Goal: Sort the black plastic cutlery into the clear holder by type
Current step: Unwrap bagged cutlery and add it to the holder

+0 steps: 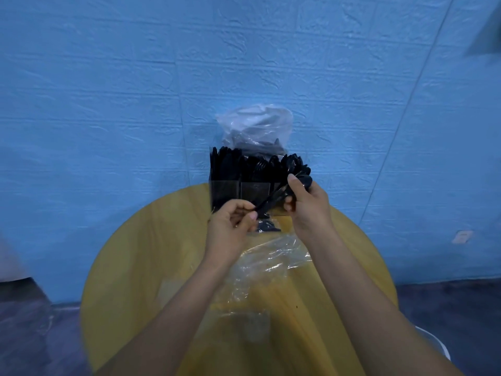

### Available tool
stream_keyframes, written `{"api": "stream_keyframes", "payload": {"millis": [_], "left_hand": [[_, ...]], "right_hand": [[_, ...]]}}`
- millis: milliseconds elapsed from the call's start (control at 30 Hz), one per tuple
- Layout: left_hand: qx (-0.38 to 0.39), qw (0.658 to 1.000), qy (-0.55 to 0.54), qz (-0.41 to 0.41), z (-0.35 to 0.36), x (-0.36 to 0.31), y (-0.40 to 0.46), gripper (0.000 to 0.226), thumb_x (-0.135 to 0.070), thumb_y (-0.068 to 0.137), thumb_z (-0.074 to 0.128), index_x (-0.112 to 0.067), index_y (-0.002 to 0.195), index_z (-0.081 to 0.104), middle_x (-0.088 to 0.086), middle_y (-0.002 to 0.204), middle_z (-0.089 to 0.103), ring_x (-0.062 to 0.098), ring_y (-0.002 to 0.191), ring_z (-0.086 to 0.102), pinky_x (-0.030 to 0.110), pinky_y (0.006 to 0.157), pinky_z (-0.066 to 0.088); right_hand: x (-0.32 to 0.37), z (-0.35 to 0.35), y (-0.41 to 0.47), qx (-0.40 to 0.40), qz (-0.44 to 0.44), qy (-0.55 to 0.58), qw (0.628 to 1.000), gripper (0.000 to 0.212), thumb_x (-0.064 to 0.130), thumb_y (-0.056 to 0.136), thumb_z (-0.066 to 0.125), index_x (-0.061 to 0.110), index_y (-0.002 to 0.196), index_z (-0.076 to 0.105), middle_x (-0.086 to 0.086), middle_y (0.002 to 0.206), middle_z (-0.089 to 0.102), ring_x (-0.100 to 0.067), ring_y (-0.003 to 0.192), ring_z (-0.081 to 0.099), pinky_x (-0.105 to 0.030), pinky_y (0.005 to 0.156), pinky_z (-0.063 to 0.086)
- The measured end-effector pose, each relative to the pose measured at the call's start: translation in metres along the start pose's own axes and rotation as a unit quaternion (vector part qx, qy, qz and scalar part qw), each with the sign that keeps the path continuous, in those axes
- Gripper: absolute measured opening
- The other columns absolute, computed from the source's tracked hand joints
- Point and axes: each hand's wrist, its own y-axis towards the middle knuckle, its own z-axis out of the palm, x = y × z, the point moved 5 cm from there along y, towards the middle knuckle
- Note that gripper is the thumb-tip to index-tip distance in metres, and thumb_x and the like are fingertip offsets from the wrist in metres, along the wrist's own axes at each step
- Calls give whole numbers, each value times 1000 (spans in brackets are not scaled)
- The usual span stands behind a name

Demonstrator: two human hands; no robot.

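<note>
— Start at the left. What is the left hand (232, 222) doing?

— Its thumb and fingers pinch the handle ends of a bundle of black cutlery (273, 200), over the far middle of the round yellow tabletop (141, 256).

— And the bundle runs which way?

— It slants up and rightward from that hand to the right hand (306, 203), whose fingers curl round the upper end. The rounded heads there look like spoons, though blur hides the detail.

— Where is the clear holder (244, 189)?

— At the tabletop's far edge, just behind both hands. Its compartments are packed with upright black pieces; the bundle's top lies against its right end.

— Anything else?

— A clear bag (256, 128) of dark pieces stands behind the holder. A few loose black pieces (267, 226) lie under the hands, and crumpled clear plastic (271, 259) lies between the forearms.
</note>
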Motion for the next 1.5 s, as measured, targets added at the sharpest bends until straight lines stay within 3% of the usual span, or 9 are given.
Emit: {"api": "stream_keyframes", "payload": {"millis": [133, 267, 467, 633, 833, 967, 1133, 1267, 1500], "left_hand": [[157, 982, 103, -29, 9, 4, 0, 21, -4, 95, 50, -24, 100, 54, 0, 90, 61, 5, 73, 60, 21, 66, 48], [209, 967, 145, -24, 10, 3, 3, 25, -8, 99, 39, -30, 103, 51, -7, 82, 60, 4, 73, 50, 21, 68, 40], [177, 972, 152, -13, -9, 5, 14, 24, -7, 100, 36, -24, 90, 50, -7, 75, 52, -8, 60, 47, 8, 62, 37], [155, 973, 168, -18, -27, 16, 21, 20, -5, 99, 38, -18, 93, 52, -8, 73, 53, -7, 59, 46, 11, 64, 37], [69, 981, 170, -56, -62, 36, 28, 26, -1, 98, 38, -18, 87, 54, -6, 70, 51, 2, 62, 44, 11, 59, 35], [-1, 985, 153, -73, -86, 42, 37, 19, -5, 99, 39, -11, 93, 56, -6, 71, 53, 4, 62, 44, 18, 58, 35], [-35, 991, 113, -62, -95, 33, 40, 20, -5, 99, 39, -14, 88, 54, -4, 71, 54, -1, 57, 46, 10, 54, 38], [-36, 994, 80, -59, -94, 29, 39, 20, -2, 99, 39, -12, 91, 55, -2, 73, 56, -5, 57, 50, 10, 57, 43], [-37, 996, 61, -54, -92, 26, 42, 26, 1, 98, 39, -16, 91, 56, 0, 75, 61, -6, 57, 56, 11, 57, 45]], "right_hand": [[0, 9, 3, 39, -4, -18, 999, 21, 7, 92, 56, 12, 73, 50, -1, 59, 45, -8, 45, 33, -19, 42, 26], [-2, 21, 4, 53, 2, -7, 999, 16, 7, 92, 57, 10, 77, 50, 1, 57, 44, -7, 44, 33, -18, 41, 26], [3, 35, 23, 68, -9, -17, 997, 9, 17, 88, 65, 14, 81, 62, -2, 72, 58, -13, 61, 55, -23, 55, 45], [5, 53, 46, 88, -43, -80, 992, 32, 13, 89, 64, 19, 58, 62, -5, 65, 60, -20, 63, 55, -36, 68, 48], [32, 56, 81, -50, -127, -23, 990, 24, 8, 95, 54, 16, 72, 51, 2, 57, 48, -3, 42, 47, -17, 44, 40], [32, 71, 83, -48, -210, -79, 973, 22, 9, 96, 52, 19, 76, 52, 3, 65, 57, -6, 54, 61, -22, 59, 52], [9, 99, 81, 1, -286, -209, 935, 13, 10, 96, 51, 12, 83, 53, 5, 66, 58, -2, 59, 62, -21, 64, 53], [-12, 117, 78, 48, -316, -304, 897, 15, 7, 96, 50, 4, 82, 55, -11, 70, 61, -10, 63, 62, -25, 63, 48], [-30, 124, 89, 79, -316, -465, 823, 8, 4, 94, 53, 2, 102, 54, 0, 67, 53, -19, 70, 56, -33, 59, 41]]}}
